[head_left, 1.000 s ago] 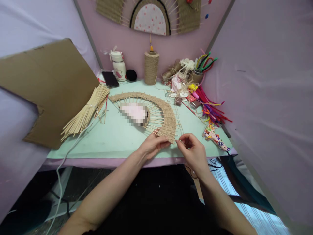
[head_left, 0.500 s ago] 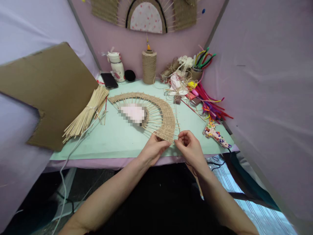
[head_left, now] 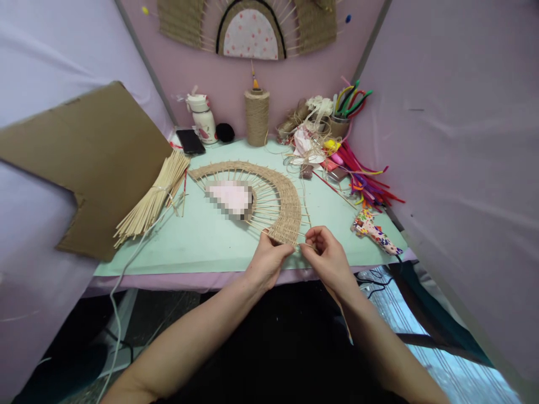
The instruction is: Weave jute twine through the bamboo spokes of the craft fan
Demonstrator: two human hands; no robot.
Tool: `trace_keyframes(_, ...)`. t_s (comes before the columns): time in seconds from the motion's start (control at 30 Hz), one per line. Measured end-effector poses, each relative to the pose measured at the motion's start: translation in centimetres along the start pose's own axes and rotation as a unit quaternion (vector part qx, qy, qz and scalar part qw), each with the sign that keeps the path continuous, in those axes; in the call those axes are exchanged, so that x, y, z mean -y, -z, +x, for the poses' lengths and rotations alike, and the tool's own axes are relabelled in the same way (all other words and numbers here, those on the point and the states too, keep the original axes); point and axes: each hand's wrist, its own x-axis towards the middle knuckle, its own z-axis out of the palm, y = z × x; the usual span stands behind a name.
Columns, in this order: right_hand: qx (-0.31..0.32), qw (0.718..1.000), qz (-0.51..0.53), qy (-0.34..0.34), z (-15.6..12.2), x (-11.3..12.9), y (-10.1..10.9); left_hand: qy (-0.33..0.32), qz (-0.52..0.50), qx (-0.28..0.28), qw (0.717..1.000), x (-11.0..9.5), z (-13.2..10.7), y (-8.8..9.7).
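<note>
A half-round woven piece [head_left: 290,209] of tan twine on thin wooden sticks lies on the table, its pale centre blurred out. My left hand [head_left: 269,257] pinches its near right end, thumb on top and fingers underneath. Just right of that end, my right hand [head_left: 326,249] has thumb and forefinger closed on a strand of twine [head_left: 309,219] beside the outer edge. The strand runs up along the stick tips. The curled fingers of my right hand partly hide where the twine goes.
A bundle of sticks [head_left: 154,196] and a cardboard sheet [head_left: 105,163] lie left. At the back stand a twine spool [head_left: 256,118], a bottle [head_left: 204,120] and a phone [head_left: 190,142]. Pipe cleaners [head_left: 366,177] and a patterned glue gun [head_left: 374,233] are right. A similar woven piece [head_left: 311,28] hangs behind.
The view has shifted slightly. My left hand keeps its pinch on the woven end, and my right fingers stay on the twine with barely any movement.
</note>
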Motion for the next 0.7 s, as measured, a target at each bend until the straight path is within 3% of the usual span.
trace_keyframes(0.13, 0.017, 0.998, -0.028, 0.052, -0.4, 0.0, 0.2, 0.019, -0.009, -0.029, 0.999, -0.3, -0.3, -0.1)
trace_keyframes(0.23, 0.027, 0.990, -0.069, 0.117, -0.5, -0.1, 0.3, 0.038, -0.011, 0.009, 0.999, -1.2, -0.7, 0.0)
trace_keyframes(0.33, 0.019, 0.983, -0.100, 0.152, -0.6, -0.2, 0.4, 0.101, -0.022, 0.062, 0.993, -2.4, -1.1, 0.6)
trace_keyframes(0.47, 0.012, 0.975, -0.132, 0.177, -0.7, -0.4, 0.2, 0.162, -0.073, 0.069, 0.982, -3.2, -1.4, 1.5)
trace_keyframes(0.6, -0.002, 0.958, -0.167, 0.231, -1.0, -0.7, 0.0, 0.151, -0.069, 0.092, 0.982, -3.3, -1.4, 2.0)
trace_keyframes(0.7, -0.020, 0.948, -0.174, 0.266, -1.1, -0.7, -0.1, 0.112, 0.024, 0.129, 0.985, -3.3, -1.3, 2.7)
